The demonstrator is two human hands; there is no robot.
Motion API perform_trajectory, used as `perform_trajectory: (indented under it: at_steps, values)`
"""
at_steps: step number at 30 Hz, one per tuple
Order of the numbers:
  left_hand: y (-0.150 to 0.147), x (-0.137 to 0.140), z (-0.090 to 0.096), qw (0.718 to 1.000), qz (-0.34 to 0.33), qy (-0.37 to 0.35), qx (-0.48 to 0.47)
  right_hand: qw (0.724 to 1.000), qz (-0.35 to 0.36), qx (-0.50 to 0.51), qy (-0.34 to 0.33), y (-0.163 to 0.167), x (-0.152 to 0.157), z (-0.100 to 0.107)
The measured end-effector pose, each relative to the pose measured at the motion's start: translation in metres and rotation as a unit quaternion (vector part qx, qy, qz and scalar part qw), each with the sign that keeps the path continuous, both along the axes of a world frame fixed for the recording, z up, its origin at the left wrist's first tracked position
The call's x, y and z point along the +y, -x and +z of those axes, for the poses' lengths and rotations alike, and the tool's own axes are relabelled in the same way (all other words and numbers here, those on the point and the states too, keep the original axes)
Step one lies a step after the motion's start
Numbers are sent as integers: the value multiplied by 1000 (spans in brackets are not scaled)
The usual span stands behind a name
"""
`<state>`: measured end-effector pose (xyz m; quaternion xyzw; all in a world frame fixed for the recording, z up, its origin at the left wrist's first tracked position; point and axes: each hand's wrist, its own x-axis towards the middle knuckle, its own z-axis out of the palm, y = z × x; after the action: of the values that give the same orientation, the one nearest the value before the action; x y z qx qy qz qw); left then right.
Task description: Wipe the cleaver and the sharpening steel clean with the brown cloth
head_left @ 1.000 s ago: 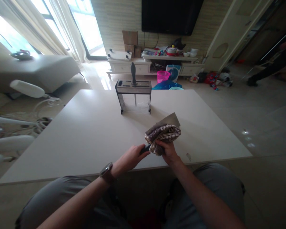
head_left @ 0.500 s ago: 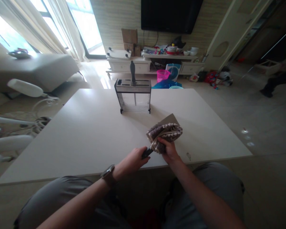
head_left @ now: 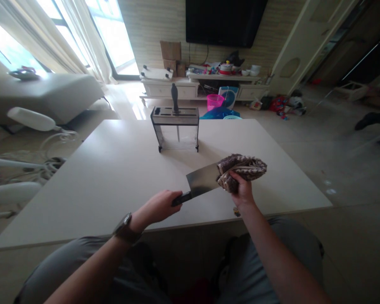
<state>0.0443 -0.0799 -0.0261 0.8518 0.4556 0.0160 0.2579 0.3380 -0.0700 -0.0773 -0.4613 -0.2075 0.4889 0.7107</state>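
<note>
A cleaver [head_left: 204,180] with a broad steel blade and black handle is held above the near part of the white table. Closed around its handle is my left hand [head_left: 160,206], with a watch on the wrist. My right hand [head_left: 243,192] grips a folded brown-and-white cloth [head_left: 245,169], thumb on top. The cloth covers the far end of the blade, so that tip is hidden. Beyond them stands a clear-sided knife block [head_left: 176,126] with a dark-handled knife [head_left: 175,97] upright in its slot.
The white table [head_left: 114,181] spans the space before my knees. A small sticker-like spot [head_left: 237,212] lies near its front edge. Behind it are a pink basket [head_left: 214,101] and a low cabinet [head_left: 171,88]. A person's leg [head_left: 372,120] shows at far right.
The cloth has moved right along the blade toward its far end, baring the steel near the handle. My left hand and the handle have shifted left and slightly down.
</note>
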Motion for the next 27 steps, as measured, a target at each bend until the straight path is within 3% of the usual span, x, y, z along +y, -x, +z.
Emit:
perform_trajectory:
  at_steps: [4, 8, 13, 18, 27]
  values:
    - [-2, 1, -7, 989, 63, -115, 74, 999, -27, 37, 19, 17, -7, 8]
    - [6, 10, -3, 971, 105, -177, 120, 997, 63, 20, 37, 14, -12, 17]
    - [29, 22, 14, 953, 80, -264, 123, 982, 181, -24, 56, -9, -17, 29]
    - [37, 21, 14, 950, 38, -289, 109, 961, 259, -58, 70, -6, -23, 24]
    - [30, 18, -2, 955, 6, -271, 118, 972, 183, -129, 77, 5, -22, -2]
